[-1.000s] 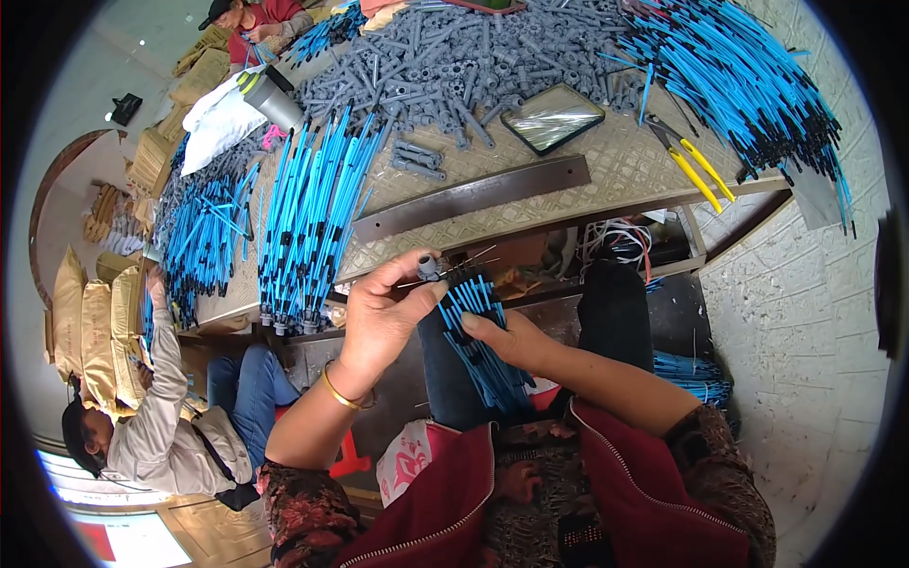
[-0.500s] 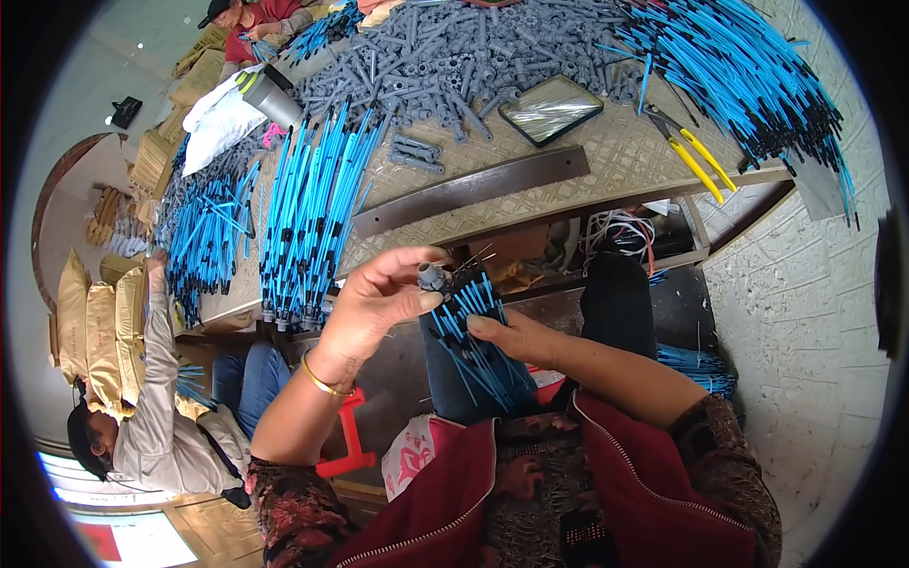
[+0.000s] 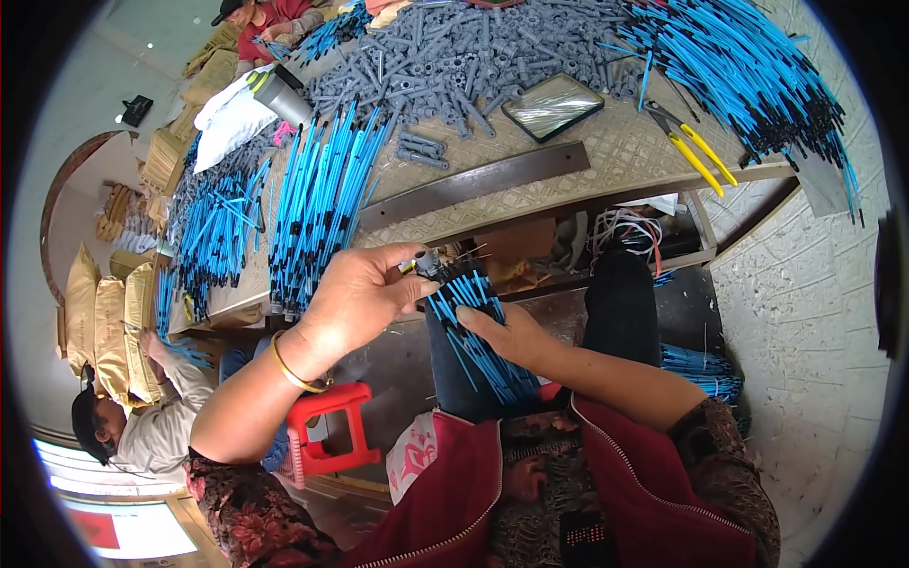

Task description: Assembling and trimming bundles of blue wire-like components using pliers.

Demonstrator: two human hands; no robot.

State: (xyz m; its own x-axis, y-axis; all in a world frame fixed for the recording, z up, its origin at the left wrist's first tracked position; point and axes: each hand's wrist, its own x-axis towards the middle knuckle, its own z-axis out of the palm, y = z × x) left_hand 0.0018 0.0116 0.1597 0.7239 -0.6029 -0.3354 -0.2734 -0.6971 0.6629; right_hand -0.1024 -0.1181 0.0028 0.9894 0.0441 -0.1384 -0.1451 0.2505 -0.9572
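Your left hand [image 3: 352, 301] pinches a gray fitting [image 3: 425, 263]; your right hand [image 3: 511, 334] is wrapped around blue rods [image 3: 476, 322] just beside it. On the table [image 3: 630, 156], a dark tray [image 3: 572, 124] holds thin silvery pins [image 3: 554, 104]; the open drawer [image 3: 702, 225] holds white cords [image 3: 620, 227].

The wearer's two hands [image 3: 352, 298] [image 3: 508, 336], two co-workers [image 3: 276, 21] [image 3: 156, 434], one dark bar [image 3: 473, 186] and one pair of pliers [image 3: 708, 152] show.

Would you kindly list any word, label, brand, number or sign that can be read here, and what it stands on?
No text can be read.
Tan sacks: faint marks, too small and blurred.
White bag: reddish print, no readable words.
Dark patch on the clothing: small marks, illegible.
Held grey fitting and blue rods: no lettering visible.
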